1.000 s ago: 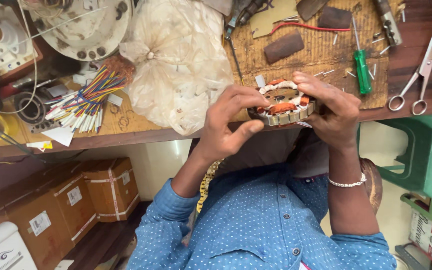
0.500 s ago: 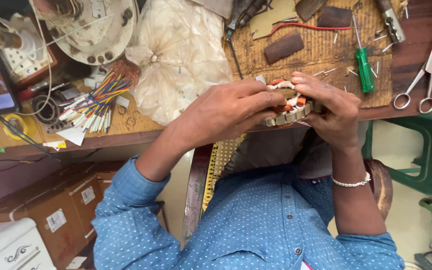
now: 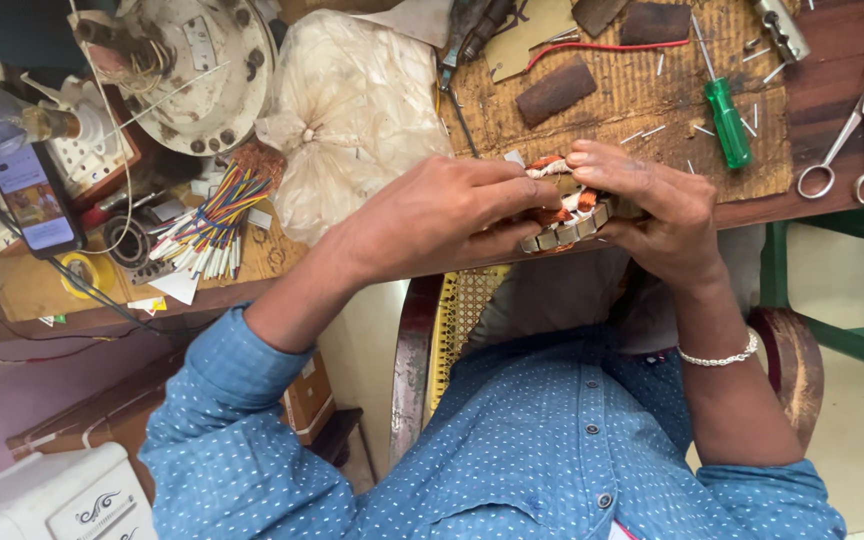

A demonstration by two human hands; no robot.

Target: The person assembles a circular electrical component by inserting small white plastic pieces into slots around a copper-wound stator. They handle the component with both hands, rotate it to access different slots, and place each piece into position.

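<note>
Left hand shifted over ridged, copper-wound stator

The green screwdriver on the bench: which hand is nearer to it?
Right. The right hand holds the motor stator just below the green screwdriver; the left hand grips it farther left.

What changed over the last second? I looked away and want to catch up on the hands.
The left hand slid rightward over the wound stator ring, its fingers now covering much of the ring's top. The left elbow swung out to the left. The right hand kept its grip on the ring's right side. The green screwdriver, scissors and bundle of coloured wires lie unmoved.
</note>
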